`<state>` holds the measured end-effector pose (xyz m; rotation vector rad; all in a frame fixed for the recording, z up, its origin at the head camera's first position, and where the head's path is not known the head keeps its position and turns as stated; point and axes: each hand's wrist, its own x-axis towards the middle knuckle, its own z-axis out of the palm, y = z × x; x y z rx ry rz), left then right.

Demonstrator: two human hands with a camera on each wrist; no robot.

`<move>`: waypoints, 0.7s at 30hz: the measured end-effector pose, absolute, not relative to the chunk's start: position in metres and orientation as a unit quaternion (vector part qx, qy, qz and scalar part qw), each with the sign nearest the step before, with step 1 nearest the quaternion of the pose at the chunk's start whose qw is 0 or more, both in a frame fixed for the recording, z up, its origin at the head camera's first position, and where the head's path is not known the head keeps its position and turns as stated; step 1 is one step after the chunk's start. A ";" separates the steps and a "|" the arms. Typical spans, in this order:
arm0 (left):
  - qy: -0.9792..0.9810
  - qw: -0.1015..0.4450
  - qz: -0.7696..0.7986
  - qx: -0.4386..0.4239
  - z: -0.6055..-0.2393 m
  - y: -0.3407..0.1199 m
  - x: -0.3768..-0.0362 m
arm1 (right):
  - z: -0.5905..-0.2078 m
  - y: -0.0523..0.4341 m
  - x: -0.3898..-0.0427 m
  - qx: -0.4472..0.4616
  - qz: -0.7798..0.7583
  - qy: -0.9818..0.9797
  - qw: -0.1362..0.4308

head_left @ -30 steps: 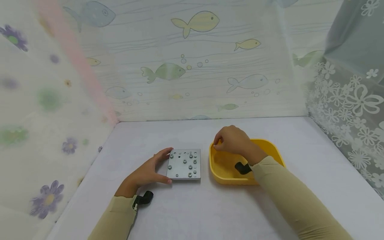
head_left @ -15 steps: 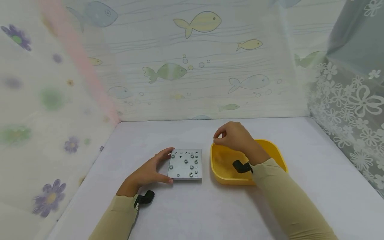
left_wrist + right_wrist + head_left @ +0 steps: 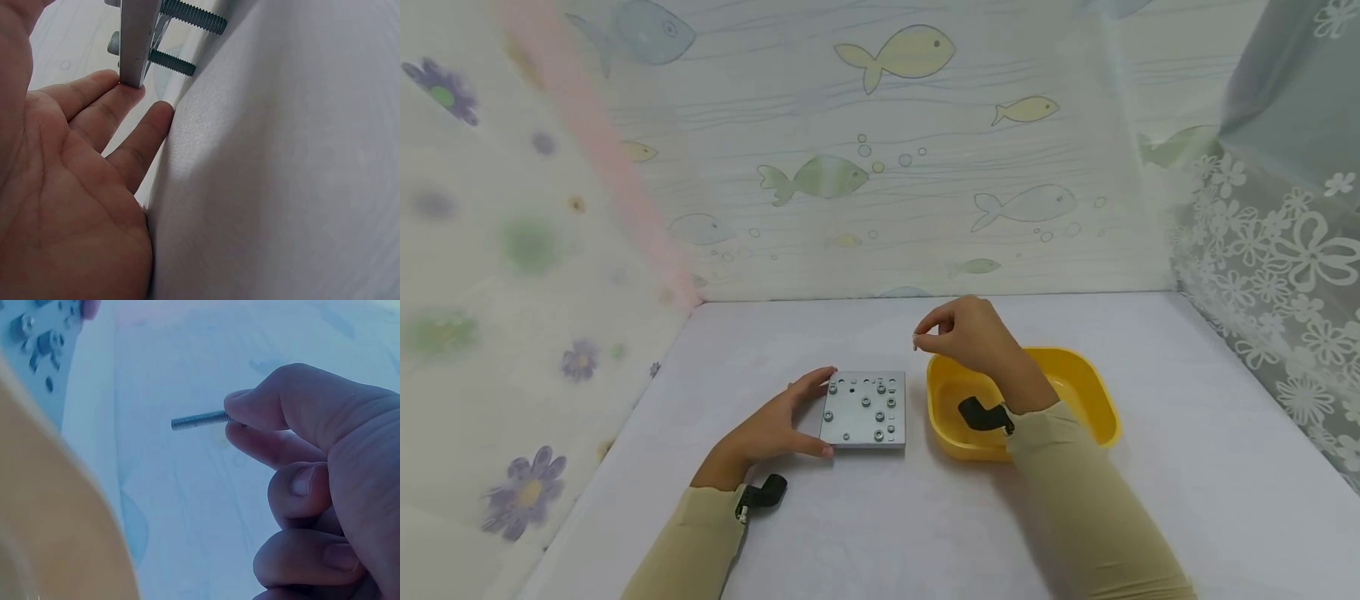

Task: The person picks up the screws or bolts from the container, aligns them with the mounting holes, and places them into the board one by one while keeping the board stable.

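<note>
A square metal plate (image 3: 862, 410) with several socket head screws set in its holes lies on the table, left of centre. My left hand (image 3: 775, 427) holds its left side, thumb at the near corner and fingers at the far one. In the left wrist view, fingertips (image 3: 128, 90) touch the edge of the plate (image 3: 134, 44), and threaded screw shanks (image 3: 172, 62) stick out beneath it. Between thumb and index finger my right hand (image 3: 973, 337) pinches a small screw (image 3: 199, 420). The threaded shank points away from the fingertips, which hide its head.
A yellow plastic bin (image 3: 951, 448) stands right of the plate, under my right wrist. Its contents are mostly hidden. White cloth covers the table (image 3: 865, 525). A fish-patterned curtain (image 3: 895, 225) hangs behind, with more curtains at both sides.
The right hand has risen from the yellow bin and moved left past its rim, carrying the pinched screw. The left hand and the plate have stayed in place.
</note>
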<state>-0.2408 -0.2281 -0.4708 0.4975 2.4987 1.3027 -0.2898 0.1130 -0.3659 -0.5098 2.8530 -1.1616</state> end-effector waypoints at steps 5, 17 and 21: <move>0.863 0.138 0.453 0.174 -0.471 -0.229 -0.241 | -0.363 0.097 -0.286 -0.155 -0.370 0.916 0.009; 0.865 0.143 0.449 0.171 -0.472 -0.228 -0.241 | -0.368 0.059 -0.275 -0.158 -0.388 0.908 0.012; 0.868 0.140 0.443 0.177 -0.470 -0.229 -0.241 | -0.374 0.048 -0.271 -0.161 -0.392 0.906 0.018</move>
